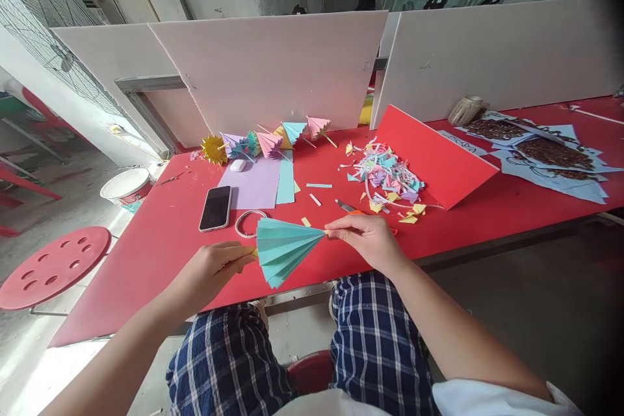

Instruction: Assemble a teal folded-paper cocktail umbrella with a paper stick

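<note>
A pleated turquoise paper umbrella [287, 247] is held sideways above the front edge of the red table [190, 273]. My left hand [221, 263] pinches the thin yellowish stick at its wide end. At the pointed tip, my right hand [365, 234] grips with thumb and fingers. Just behind the umbrella lies a roll of tape [249, 213]. An orange-handled cutting tool [347, 207] is partly hidden behind my right hand. Several finished paper umbrellas [294, 132] in pink, turquoise, purple and yellow stand in a row at the back.
A phone [215, 208] and purple paper sheets [260, 185] lie left of centre. Paper scraps [387, 172] are heaped against a tilted red board [433, 156]. Drawings with brown grains [550, 153] lie far right. A red stool [56, 266] and white bucket [127, 185] stand left.
</note>
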The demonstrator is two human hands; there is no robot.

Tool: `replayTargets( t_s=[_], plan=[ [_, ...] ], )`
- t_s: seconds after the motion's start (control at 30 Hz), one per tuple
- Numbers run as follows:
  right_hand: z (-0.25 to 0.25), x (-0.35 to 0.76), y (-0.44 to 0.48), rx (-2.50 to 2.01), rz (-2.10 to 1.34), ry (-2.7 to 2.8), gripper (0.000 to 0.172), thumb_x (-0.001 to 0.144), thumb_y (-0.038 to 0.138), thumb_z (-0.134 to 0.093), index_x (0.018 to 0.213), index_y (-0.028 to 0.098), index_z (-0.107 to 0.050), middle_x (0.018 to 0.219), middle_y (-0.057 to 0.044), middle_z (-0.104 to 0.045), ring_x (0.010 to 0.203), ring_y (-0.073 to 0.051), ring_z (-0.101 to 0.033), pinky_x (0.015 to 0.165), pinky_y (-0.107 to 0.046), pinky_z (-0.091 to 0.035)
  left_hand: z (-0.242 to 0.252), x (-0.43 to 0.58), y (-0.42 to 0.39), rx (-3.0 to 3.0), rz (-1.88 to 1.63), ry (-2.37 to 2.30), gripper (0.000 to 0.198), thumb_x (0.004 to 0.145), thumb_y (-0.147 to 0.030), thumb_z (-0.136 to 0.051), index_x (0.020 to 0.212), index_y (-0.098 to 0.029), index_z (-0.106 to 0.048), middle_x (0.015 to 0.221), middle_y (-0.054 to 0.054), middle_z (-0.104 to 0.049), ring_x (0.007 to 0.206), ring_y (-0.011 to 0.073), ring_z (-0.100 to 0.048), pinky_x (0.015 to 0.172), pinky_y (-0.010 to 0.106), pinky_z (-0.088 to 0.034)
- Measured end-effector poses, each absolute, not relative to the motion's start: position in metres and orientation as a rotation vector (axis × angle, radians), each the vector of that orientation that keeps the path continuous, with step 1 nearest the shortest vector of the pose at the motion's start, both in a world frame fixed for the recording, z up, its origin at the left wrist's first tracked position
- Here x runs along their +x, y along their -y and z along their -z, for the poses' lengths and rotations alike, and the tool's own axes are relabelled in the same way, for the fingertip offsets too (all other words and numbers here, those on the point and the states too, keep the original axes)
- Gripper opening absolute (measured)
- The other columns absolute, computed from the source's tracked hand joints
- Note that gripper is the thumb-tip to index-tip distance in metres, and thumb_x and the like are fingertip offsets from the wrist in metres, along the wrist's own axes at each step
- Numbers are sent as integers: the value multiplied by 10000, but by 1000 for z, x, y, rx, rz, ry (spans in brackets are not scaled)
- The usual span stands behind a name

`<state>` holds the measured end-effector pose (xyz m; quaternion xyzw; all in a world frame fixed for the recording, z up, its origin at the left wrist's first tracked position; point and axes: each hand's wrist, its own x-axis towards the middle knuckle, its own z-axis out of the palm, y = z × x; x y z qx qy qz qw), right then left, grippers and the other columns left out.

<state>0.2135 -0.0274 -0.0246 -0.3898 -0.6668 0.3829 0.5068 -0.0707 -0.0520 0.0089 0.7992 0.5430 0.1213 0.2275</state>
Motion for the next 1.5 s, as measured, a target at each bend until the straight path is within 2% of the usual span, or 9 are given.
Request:
replayTargets(
  t_s=[0.13, 0.27, 0.4, 0.53, 0.6, 0.7, 0.87, 1.3, 1.5],
  plan=[
    [54, 202, 22, -1064, -1072, 1506, 84, 736, 288, -658, 782, 247, -716, 758, -4, -732, 745, -184, -698, 726, -309, -575, -3, -83, 42, 2325, -220, -1528, 377, 895, -413, -329, 902, -230, -659, 807, 9, -678, 680, 145, -598, 580, 234, -453],
    [81, 189, 12, -1117, -1104, 1425, 120, 744, 316, -638, 779, 226, -709, 776, -23, -733, 757, -198, -693, 725, -326, -567, -9, -69, 30, 2702, -397, -1714, 407, 909, -403, -310, 1046, -204, -637, 1045, 82, -661, 933, 230, -608, 740, 351, -493],
    [95, 180, 5, -1139, -1148, 1385, 142, 744, 332, -626, 760, 213, -703, 767, -26, -730, 725, -199, -691, 701, -325, -565, -6, -14, 20, 3029, -287, -1519, 548, 802, -512, -504, 1213, -150, -523, 1191, 131, -595, 1167, 283, -488, 1026, 481, -327],
    [102, 179, 1, -1142, -1164, 1360, 166, 735, 347, -634, 756, 196, -698, 722, -31, -724, 696, -199, -690, 698, -323, -569, 18, 29, 7, 2933, 172, -1548, 695, 668, -475, -676, 1214, -86, -490, 1146, 189, -600, 1167, 337, -477, 1054, 560, -221],
    [106, 181, -1, -1132, -1166, 1364, 167, 734, 346, -635, 763, 195, -699, 717, -35, -723, 693, -200, -692, 699, -323, -572, 29, 35, 1, 2904, 254, -1530, 530, 712, -389, -655, 1136, -95, -538, 974, 157, -661, 1047, 321, -565, 1032, 554, -250],
    [111, 185, -3, -1111, -1158, 1381, 160, 751, 331, -618, 788, 197, -699, 748, -39, -726, 707, -198, -696, 699, -318, -576, 40, 33, -5, 2891, 325, -1480, 199, 804, -179, -509, 974, -113, -588, 767, 98, -661, 784, 250, -650, 891, 461, -413],
    [119, 189, -5, -1066, -1077, 1461, 140, 734, 275, -643, 843, 211, -704, 839, -41, -728, 792, -197, -687, 756, -328, -560, 45, 30, -7, 2846, 404, -1467, 239, 789, -46, -408, 965, -104, -559, 725, 100, -629, 667, 241, -647, 554, 305, -450],
    [118, 189, -1, -907, -877, 1677, 158, 809, 284, -576, 833, 230, -722, 799, -48, -724, 717, -182, -686, 667, -302, -564, 34, 23, -6, 2587, 389, -1372, 259, 884, -286, -333, 860, -160, -559, 687, 76, -625, 593, 204, -602, 506, 275, -384],
    [105, 189, 7, -821, -831, 1690, 133, 813, 284, -580, 867, 267, -701, 828, -17, -732, 754, -161, -685, 700, -282, -559, 9, 17, -10, 2227, 403, -1175, 276, 861, -383, -345, 724, -201, -501, 588, -14, -593, 456, 110, -529, 432, 218, -381]
  ],
)
